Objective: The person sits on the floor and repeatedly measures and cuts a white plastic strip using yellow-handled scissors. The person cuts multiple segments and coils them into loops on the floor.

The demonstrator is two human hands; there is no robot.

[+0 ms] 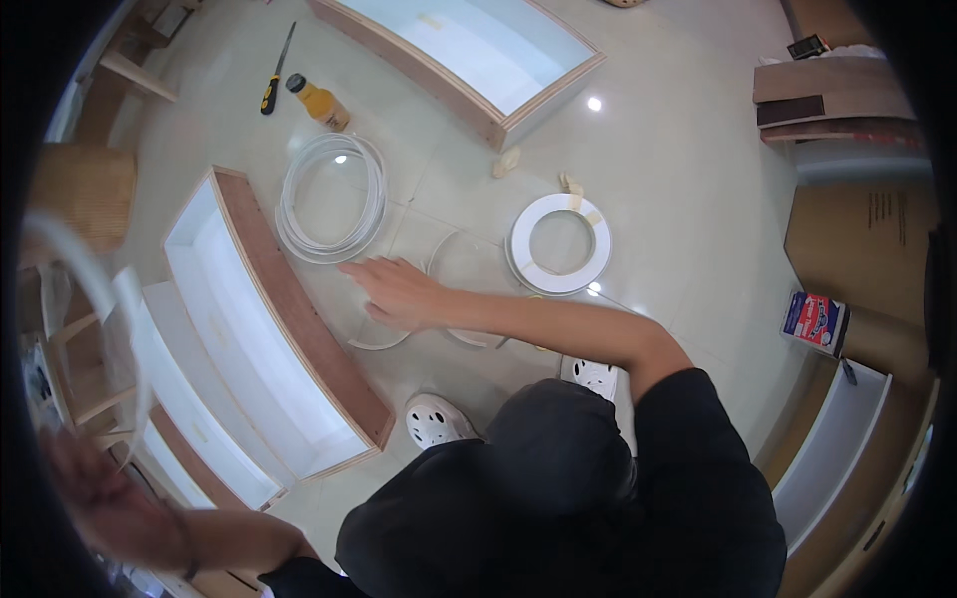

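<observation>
My right hand [399, 293] reaches across to the left over the floor, its fingers stretched out and apart. The fingertips are at the lower edge of a loose coil of white edging strip [283, 221]; whether they touch it I cannot tell. Loose thin curved strip [383, 346] lies under and beside this hand. A tight white roll of strip [531, 269] with tan tape lies to its right. My left hand [110, 498], smeared by motion, is raised at the far left. Close above it, a white strip [128, 299] curves through the air; whether the hand holds it is unclear.
A curved box frame [319, 359] with a white inside lies left of my feet, another [488, 125] at the top. An orange bottle [324, 106] and a yellow-black handled tool [270, 94] lie beyond the coil. Cardboard [857, 239] and a small red-blue box [813, 321] are at right.
</observation>
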